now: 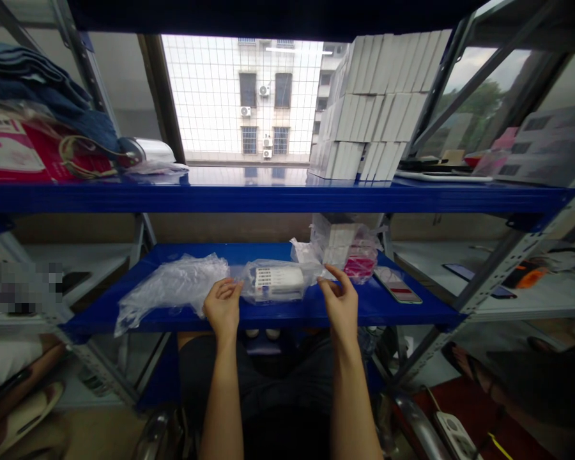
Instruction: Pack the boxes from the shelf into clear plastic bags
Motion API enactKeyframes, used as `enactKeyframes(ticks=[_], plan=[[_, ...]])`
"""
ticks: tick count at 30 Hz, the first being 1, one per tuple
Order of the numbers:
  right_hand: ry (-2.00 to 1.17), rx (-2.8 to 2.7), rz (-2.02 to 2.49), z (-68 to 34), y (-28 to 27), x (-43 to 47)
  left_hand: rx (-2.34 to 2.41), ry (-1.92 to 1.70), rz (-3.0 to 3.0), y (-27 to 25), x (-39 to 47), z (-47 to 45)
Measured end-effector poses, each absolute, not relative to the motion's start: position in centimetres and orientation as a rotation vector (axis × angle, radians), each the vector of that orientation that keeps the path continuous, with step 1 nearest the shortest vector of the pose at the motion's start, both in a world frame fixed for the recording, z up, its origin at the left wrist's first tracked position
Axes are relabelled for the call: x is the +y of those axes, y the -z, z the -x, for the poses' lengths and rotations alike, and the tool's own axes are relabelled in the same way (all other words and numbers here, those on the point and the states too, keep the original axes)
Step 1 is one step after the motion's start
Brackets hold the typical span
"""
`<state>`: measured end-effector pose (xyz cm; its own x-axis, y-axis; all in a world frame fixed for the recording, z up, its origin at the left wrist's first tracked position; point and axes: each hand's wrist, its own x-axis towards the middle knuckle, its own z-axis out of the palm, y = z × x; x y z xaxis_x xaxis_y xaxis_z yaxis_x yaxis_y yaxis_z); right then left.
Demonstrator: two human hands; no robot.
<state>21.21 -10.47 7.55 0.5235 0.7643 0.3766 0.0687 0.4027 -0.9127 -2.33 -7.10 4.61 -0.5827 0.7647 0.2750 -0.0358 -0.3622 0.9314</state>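
Note:
A clear plastic bag (246, 291) lies on the blue lower shelf in front of me, with a row of small white boxes (290, 278) inside it. Printed labels, with what look like barcodes, show on the boxes' left part. My left hand (223, 305) is closed, thumb and fingers pinching the bag's left end. At the opposite end my right hand (340, 299) pinches the gathered plastic between thumb and fingertips. Left of my left hand is a heap of crumpled clear plastic bags (177, 281).
Behind my right hand stand wrapped white boxes (338, 239) and a pink package (361, 262). A phone (397, 285) lies to their right. The blue upper shelf (249, 199) crosses above, carrying stacked white boxes (378, 115). Metal uprights (489, 268) flank the workspace.

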Motion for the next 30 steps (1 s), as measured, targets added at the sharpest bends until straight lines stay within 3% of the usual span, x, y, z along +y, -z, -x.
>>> enactKeyframes(ticks=[4,10,15,23,30], plan=[[-0.624,-0.994,1.082,-22.1,-7.4,-10.6,1.414,-1.925,-1.132,-5.8,-8.1,3.0],[-0.619,-1.157,1.034,-21.0,-8.7,-11.8,1.545,-2.125,-1.323,-7.9,-9.3,2.4],[-0.587,-1.256,0.984,-20.4,-9.9,-13.0,1.728,-1.814,-1.749,-7.5,-9.2,1.4],[-0.545,-1.285,0.989,-21.6,-10.3,-13.8,2.008,-1.377,-1.687,-6.3,-9.0,0.5],[-0.52,-1.212,0.965,-22.1,-10.0,-13.7,1.583,-1.881,-1.696,-9.9,-11.2,2.7]])
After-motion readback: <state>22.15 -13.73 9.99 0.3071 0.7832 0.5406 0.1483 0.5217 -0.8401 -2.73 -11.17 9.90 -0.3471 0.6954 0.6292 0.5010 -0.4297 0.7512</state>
